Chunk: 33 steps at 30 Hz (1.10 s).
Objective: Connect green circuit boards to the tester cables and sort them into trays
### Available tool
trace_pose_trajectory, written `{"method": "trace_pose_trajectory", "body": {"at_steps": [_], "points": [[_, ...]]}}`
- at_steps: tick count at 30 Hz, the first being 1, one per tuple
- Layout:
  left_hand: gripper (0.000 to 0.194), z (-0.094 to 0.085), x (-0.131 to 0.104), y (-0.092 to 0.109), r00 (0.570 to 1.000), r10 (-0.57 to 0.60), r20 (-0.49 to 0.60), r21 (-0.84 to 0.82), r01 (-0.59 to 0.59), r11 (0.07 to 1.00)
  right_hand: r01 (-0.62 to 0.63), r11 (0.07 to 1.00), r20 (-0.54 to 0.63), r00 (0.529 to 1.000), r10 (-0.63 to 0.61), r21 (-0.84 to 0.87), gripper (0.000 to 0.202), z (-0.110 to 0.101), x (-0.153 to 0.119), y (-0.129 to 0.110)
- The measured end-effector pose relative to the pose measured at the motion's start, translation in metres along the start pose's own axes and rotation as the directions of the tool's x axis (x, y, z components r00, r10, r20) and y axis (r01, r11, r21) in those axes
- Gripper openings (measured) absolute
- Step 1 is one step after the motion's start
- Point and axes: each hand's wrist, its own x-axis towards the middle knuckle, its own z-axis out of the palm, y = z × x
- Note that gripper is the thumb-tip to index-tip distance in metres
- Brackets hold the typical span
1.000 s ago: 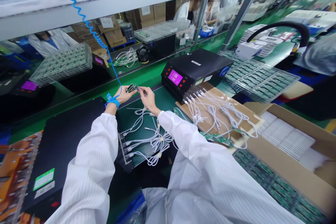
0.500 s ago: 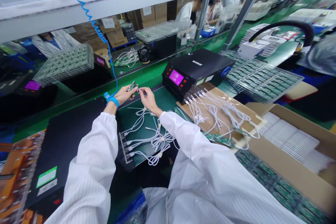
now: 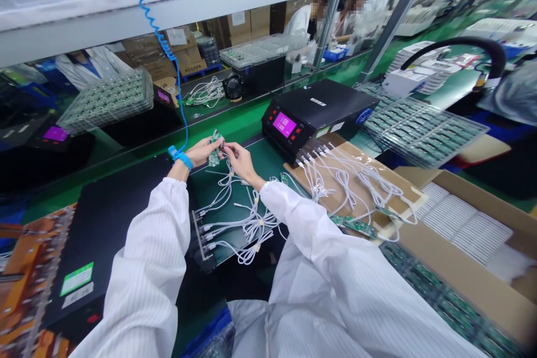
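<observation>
- Large flat black box (image 3: 121, 218) with a green-and-white label, at the lower left of the frame.
- Open brown cardboard box (image 3: 457, 264) holding rows of thin white pieces, at the lower right.
- Black rectangular electronic unit (image 3: 335, 105) with a lit magenta screen, right of centre; white cables run from its front onto a brown cardboard sheet (image 3: 352, 161).
- Clear plastic tray (image 3: 432, 130) filled with green boards, at the right.
- Bundled thin white cables (image 3: 255, 224) on the dark green work surface (image 3: 260, 155), below the hands, near the middle.
- Left hand (image 3: 202, 153), wearing a bright blue wrist strap (image 3: 180, 158) with a coiled cord, closed around the board, near the middle.
- Right hand (image 3: 241, 161), thumb and fingertips pinched together at the board's right edge; what lies between them is too small to tell.
- Small green circuit board (image 3: 214, 156), raised above the surface in the left fingers, left of centre.
</observation>
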Motion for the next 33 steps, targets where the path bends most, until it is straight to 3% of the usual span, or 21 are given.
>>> {"method": "trace_pose_trajectory", "body": {"at_steps": [16, 26, 33], "points": [[0.044, 0.001, 0.001, 0.0, 0.999, 0.007, -0.04, 0.036, -0.006, 0.999, -0.048, 0.998, 0.001, 0.999, 0.048, 0.034, 0.039, -0.002, -0.002, 0.0], [0.044, -0.003, 0.005, -0.006, 0.998, 0.028, -0.059, 0.116, -0.021, 0.993, 0.091, 0.983, -0.008, 0.996, -0.094, -0.161, 0.032, -0.008, -0.008, -0.007], [0.043, 0.0, 0.007, -0.011, 0.992, 0.069, -0.109, 0.144, -0.053, 0.988, 0.0, 0.994, -0.037, 0.999, -0.004, -0.11, 0.031, -0.002, -0.004, 0.0]]}}
